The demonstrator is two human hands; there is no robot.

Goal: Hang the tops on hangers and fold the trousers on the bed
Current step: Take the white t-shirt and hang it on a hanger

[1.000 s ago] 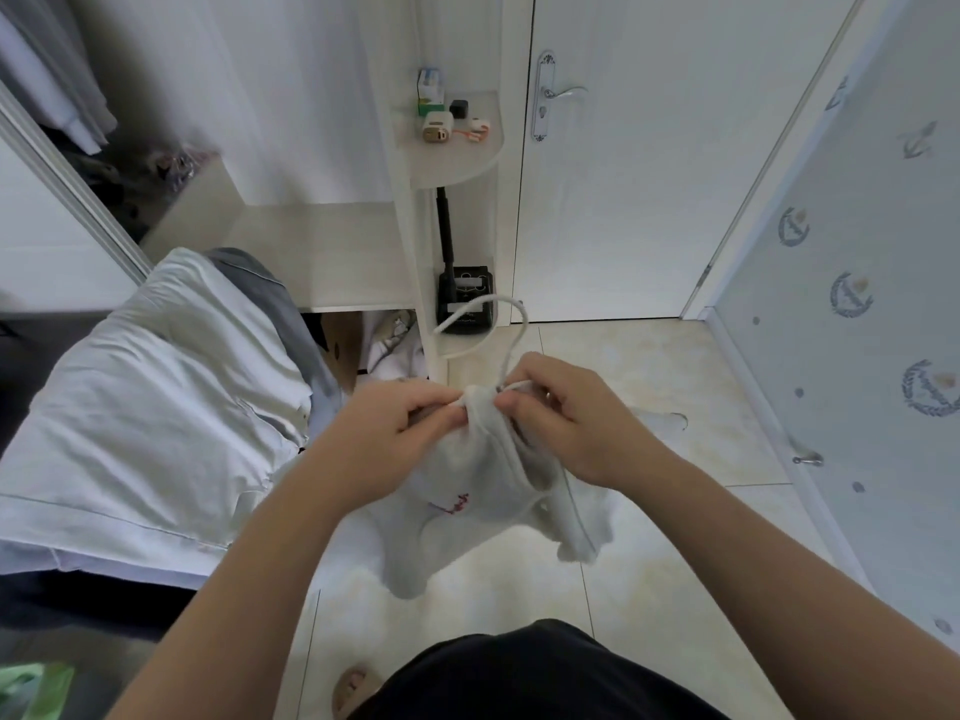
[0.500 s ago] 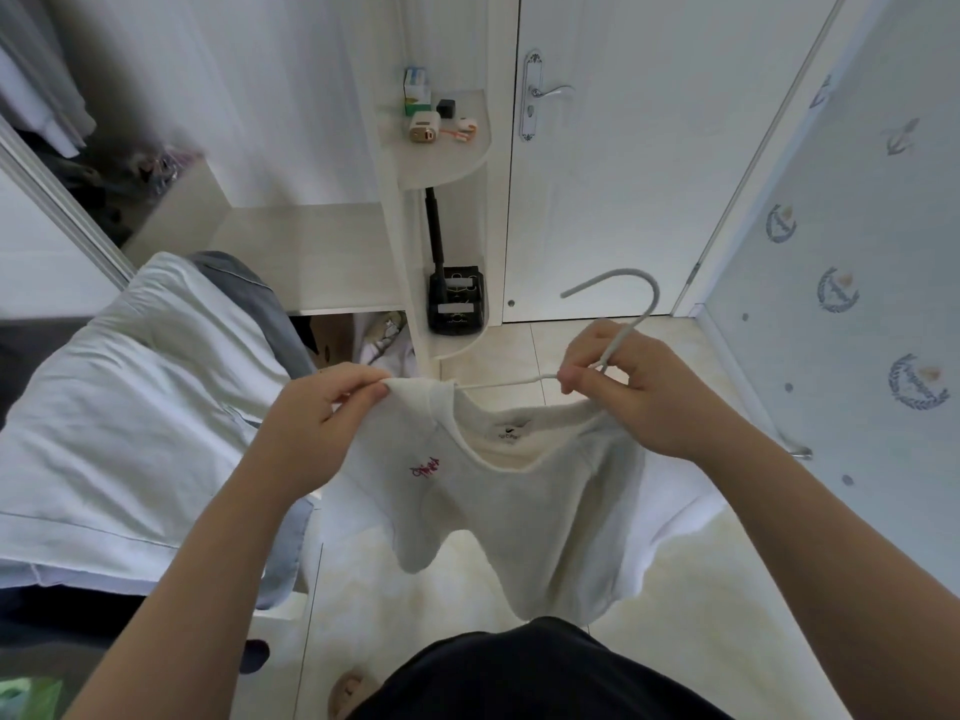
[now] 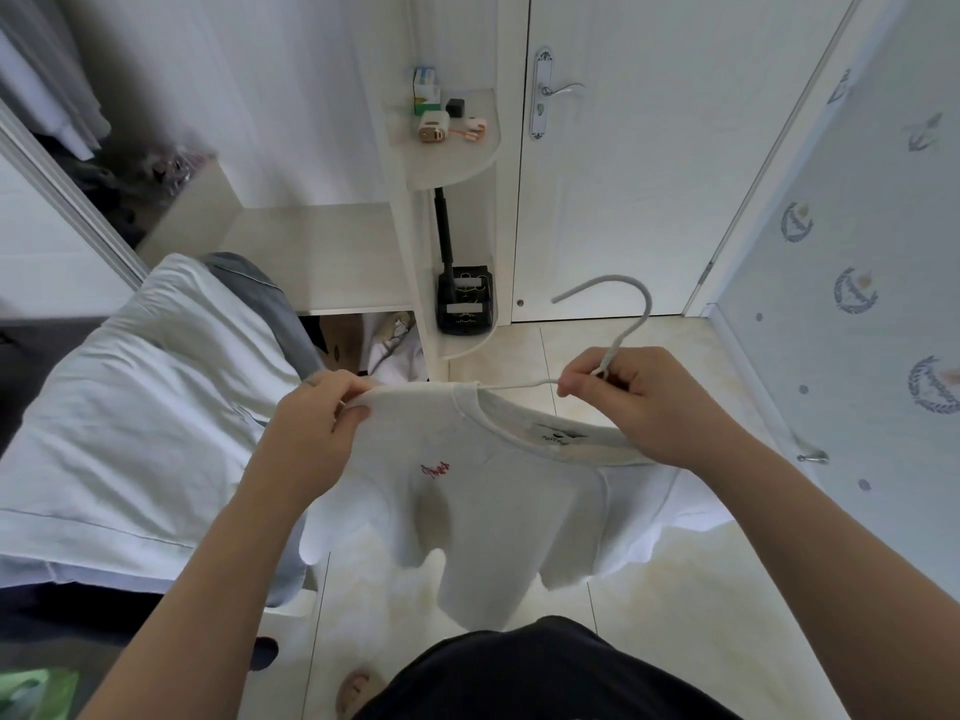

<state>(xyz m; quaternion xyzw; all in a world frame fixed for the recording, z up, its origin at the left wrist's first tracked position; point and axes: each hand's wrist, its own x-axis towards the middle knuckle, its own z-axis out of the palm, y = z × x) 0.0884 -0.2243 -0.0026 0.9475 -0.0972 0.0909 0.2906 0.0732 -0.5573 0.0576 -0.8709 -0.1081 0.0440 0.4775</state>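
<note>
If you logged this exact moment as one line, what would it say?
step: fitting top on hanger | left hand: pinching top shoulder | right hand: gripping hanger neck | hook: free

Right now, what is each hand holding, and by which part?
Left hand pinches the white T-shirt at its shoulder; right hand grips the hanger at the hook's base.

Count: one white top (image 3: 483,517), one hanger (image 3: 631,324), two hands, left hand (image 3: 317,433) and right hand (image 3: 649,407). One bed (image 3: 119,418). One door (image 3: 649,148) with one handle (image 3: 558,90). Two rounded shelves, upper shelf (image 3: 457,158) and lower shelf (image 3: 467,345).
</note>
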